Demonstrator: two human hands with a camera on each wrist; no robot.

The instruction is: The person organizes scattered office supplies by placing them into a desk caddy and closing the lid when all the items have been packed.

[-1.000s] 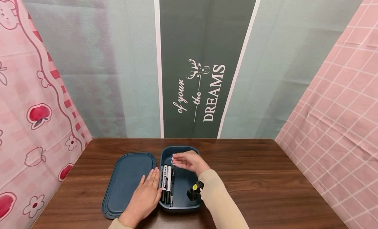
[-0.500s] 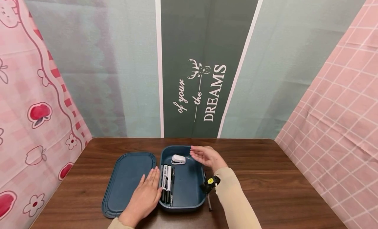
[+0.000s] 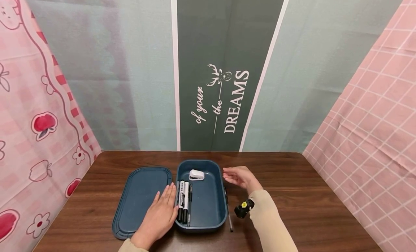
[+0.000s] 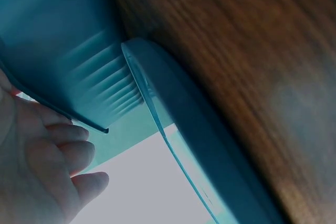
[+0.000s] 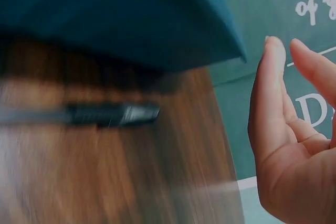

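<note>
The right hand hangs just beyond the right wall of the blue box, its fingers straight and held close together, the thumb a little apart; it has hold of nothing, and the right wrist view shows its fingertips clear of the box; a loose pen lies on the wooden table between that wall and the right wrist, its black cap end pointing toward the hand, outside the fingers' reach of contact.

The left hand lies with fingers extended, fingertips against the box's left wall, gripping nothing; under its palm side sits the blue lid, flat on the table just left of the box.

Inside the box, the white stapler rests near the far wall, left of the right hand's fingertips and well apart from them; two white markers and a slim pen line the left wall, near the left hand's fingertips.
</note>
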